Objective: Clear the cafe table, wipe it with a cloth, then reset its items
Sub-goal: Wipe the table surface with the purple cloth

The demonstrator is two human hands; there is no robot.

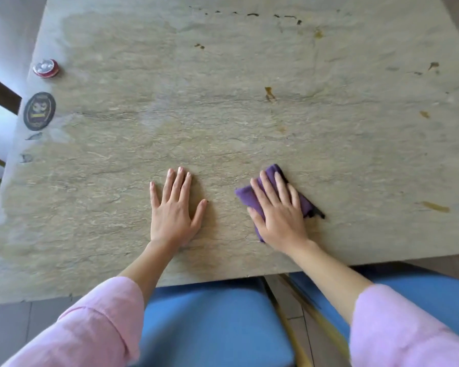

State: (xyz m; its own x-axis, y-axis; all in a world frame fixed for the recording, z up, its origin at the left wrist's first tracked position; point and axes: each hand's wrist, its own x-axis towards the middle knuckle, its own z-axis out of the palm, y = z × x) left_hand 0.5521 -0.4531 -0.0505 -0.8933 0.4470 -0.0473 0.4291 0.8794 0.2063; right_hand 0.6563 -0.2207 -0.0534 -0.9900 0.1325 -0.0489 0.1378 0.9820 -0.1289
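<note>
A wide stone-look table (223, 107) fills the view. My right hand (278, 210) lies flat, fingers straight, pressing a folded purple cloth (245, 195) onto the table near its front edge. My left hand (174, 207) rests flat on the bare tabletop a little to the left of the cloth, fingers spread, holding nothing. At the table's left edge stand a red drink can (46, 68) and a round dark coaster (39, 110) just in front of it.
Brownish stains (269, 93) mark the middle and right of the table, with dark specks (252, 14) along the far edge. Two blue chair seats (212, 324) sit under the front edge. A dark wooden chair part (0, 95) is left of the table.
</note>
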